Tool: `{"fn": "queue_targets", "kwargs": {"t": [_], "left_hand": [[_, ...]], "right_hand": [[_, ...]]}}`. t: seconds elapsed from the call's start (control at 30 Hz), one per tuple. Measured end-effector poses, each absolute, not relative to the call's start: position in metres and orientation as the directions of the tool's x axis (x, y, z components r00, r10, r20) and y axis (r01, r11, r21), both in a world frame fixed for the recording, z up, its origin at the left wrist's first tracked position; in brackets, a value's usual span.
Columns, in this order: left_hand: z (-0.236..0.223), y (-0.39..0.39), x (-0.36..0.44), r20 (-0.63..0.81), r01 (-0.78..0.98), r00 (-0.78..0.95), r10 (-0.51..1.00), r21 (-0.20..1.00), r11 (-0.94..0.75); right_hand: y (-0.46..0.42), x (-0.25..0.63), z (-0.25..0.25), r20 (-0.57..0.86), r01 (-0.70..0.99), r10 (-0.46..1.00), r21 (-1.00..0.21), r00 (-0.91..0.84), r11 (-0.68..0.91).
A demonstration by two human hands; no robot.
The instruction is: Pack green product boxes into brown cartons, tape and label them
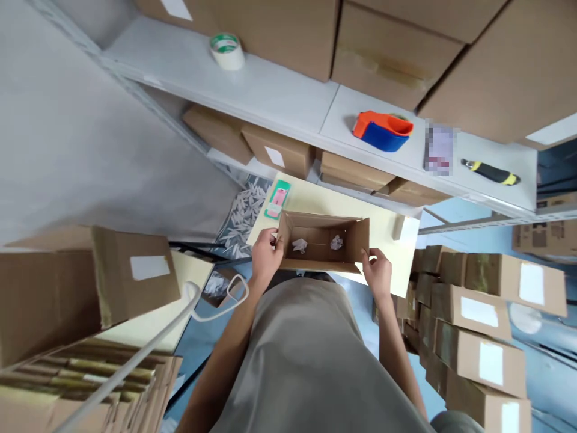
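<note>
An open cardboard box stands on the pale table close to my body. Two crumpled pieces of white paper lie apart on its floor. My left hand grips the box's left end, thumb and fingers closed around the edge. At the opposite end, my right hand pinches the right wall near its front corner. A green and pink packet lies on the table just beyond my left hand.
A shelf above the table carries a tape roll, an orange and blue tape dispenser, a yellow-black cutter and large cartons. Stacked boxes rise on the right. Flattened cardboard and a white cable are at left.
</note>
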State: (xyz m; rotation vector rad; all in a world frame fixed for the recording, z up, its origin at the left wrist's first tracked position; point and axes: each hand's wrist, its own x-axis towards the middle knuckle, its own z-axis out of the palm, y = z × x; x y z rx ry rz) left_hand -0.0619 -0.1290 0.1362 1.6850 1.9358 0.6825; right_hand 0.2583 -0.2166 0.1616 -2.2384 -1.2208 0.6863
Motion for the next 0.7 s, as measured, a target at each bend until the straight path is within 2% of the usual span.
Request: {"fn": "queue_targets", "kwargs": {"t": [0.27, 0.33, 0.4, 0.47, 0.53, 0.6, 0.7], "left_hand": [[0.111, -0.072, -0.049, -0.112, 0.711, -0.024, 0.993, 0.697, 0.096], [0.102, -0.060, -0.054, -0.131, 0.627, -0.052, 0.990, 0.768, 0.134], [0.092, -0.045, -0.060, -0.149, 0.552, -0.149, 0.977, 0.808, 0.208], [0.082, -0.025, -0.066, -0.186, 0.566, -0.284, 0.941, 0.759, 0.321], [0.072, -0.004, -0.068, -0.262, 0.622, -0.371, 0.891, 0.642, 0.448], [0.062, 0.013, -0.064, -0.364, 0.645, -0.392, 0.845, 0.546, 0.534], [0.051, 0.027, -0.055, -0.450, 0.641, -0.368, 0.814, 0.511, 0.573]], "right_hand": [[-0.218, 0.247, 0.132, -0.208, 0.529, 0.816, -0.671, 0.539, -0.520], [-0.220, 0.245, 0.133, -0.237, 0.487, 0.797, -0.684, 0.556, -0.543], [-0.222, 0.244, 0.139, -0.240, 0.460, 0.779, -0.693, 0.579, -0.555], [-0.223, 0.242, 0.150, -0.216, 0.450, 0.760, -0.695, 0.613, -0.561], [-0.222, 0.240, 0.164, -0.187, 0.440, 0.739, -0.699, 0.648, -0.563], [-0.220, 0.237, 0.180, -0.168, 0.429, 0.725, -0.709, 0.668, -0.560], [-0.216, 0.228, 0.202, -0.151, 0.420, 0.712, -0.717, 0.685, -0.556]]}}
